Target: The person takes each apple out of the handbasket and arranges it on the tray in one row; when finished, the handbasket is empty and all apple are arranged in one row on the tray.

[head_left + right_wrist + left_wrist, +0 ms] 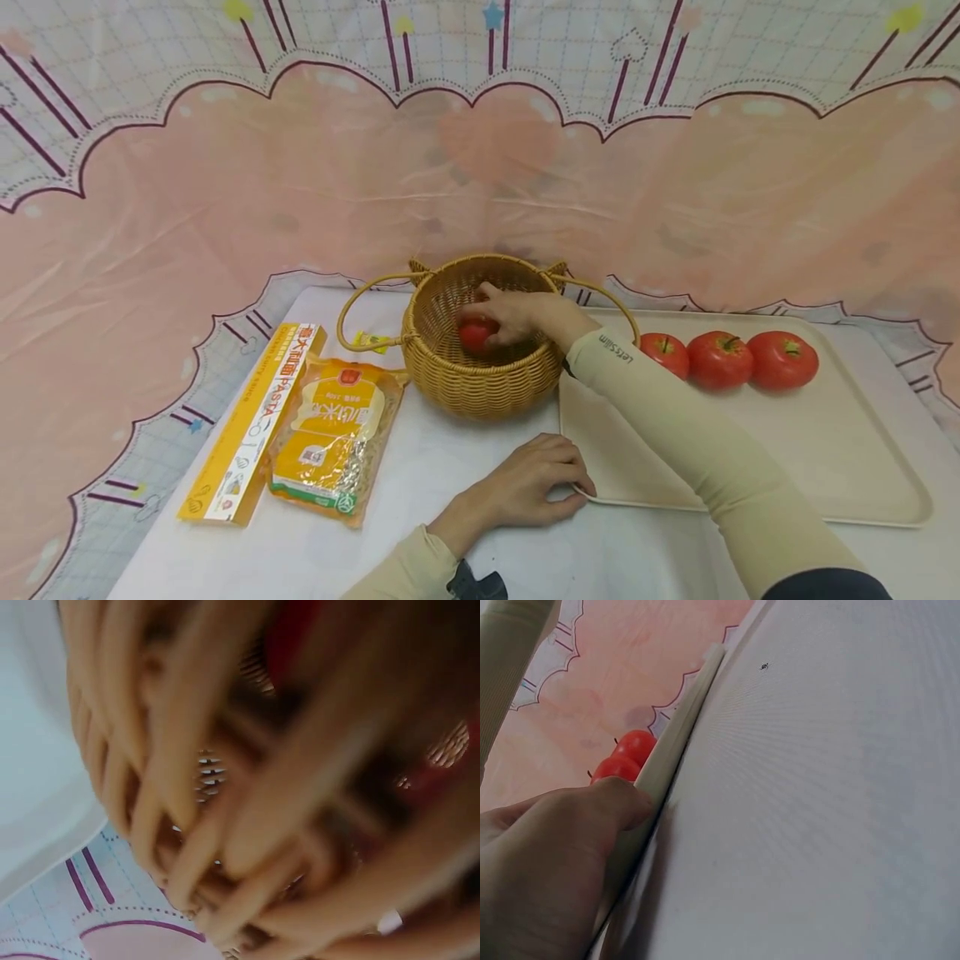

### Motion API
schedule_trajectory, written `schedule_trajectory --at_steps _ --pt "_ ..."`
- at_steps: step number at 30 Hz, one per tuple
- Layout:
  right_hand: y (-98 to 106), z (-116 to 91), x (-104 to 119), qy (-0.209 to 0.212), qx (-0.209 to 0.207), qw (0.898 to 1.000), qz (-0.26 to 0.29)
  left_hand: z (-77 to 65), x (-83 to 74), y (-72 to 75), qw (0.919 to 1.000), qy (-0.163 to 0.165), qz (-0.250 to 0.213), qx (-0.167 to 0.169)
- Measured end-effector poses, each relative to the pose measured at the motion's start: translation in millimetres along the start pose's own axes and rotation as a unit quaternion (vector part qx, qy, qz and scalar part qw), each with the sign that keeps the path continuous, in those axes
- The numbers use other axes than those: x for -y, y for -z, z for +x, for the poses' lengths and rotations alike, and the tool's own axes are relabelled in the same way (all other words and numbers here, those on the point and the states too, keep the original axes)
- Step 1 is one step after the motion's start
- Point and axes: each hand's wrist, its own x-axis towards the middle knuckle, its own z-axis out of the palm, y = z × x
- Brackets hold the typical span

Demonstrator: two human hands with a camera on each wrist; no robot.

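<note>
A wicker basket (480,392) with two looped handles stands at the middle of the table. My right hand (510,318) reaches down inside it and holds a red apple (476,336) near the bottom. The right wrist view is mostly filled by blurred basket weave (225,787). At the front left corner of a beige tray (810,467), my left hand (528,482) grips the rim, its thumb (622,802) along the edge. Three red apples (720,360) sit in a row at the tray's back left, the leftmost partly hidden by the right sleeve.
Left of the basket lies a clear and orange food packet (326,437), overlapping a long yellow and white pasta box (251,425). A small yellow packet (371,340) lies under the basket's left handle. Behind the table hangs a patterned pink cloth (337,183).
</note>
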Motion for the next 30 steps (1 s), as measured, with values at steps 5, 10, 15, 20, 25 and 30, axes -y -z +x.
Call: schedule_trajectory --at_steps 5,10,15,20,25,30 --pt "1.1 -0.7 1.9 0.004 0.029 1.0 0.008 0.8 -0.5 1.1 1.0 0.0 -0.006 0.003" --pt "0.1 -0.9 2.1 -0.024 0.071 0.997 0.034 -0.1 -1.8 1.5 1.0 0.0 0.001 0.0" --pt "-1.7 -0.6 1.8 -0.024 0.106 0.993 0.036 -0.9 -1.3 0.3 1.0 0.002 0.002 0.0" --pt "-1.0 -0.9 1.3 -0.017 0.141 0.988 0.053 -0.7 -0.5 -0.5 1.0 0.001 0.0 -0.001" --pt "-0.1 -2.3 2.1 -0.016 0.155 0.986 0.062 -0.4 -0.5 -0.2 1.0 -0.002 0.001 -0.002" --pt "-1.3 -2.8 1.6 -0.008 0.156 0.986 0.065 -0.3 -1.0 0.7 1.0 -0.004 0.006 -0.002"
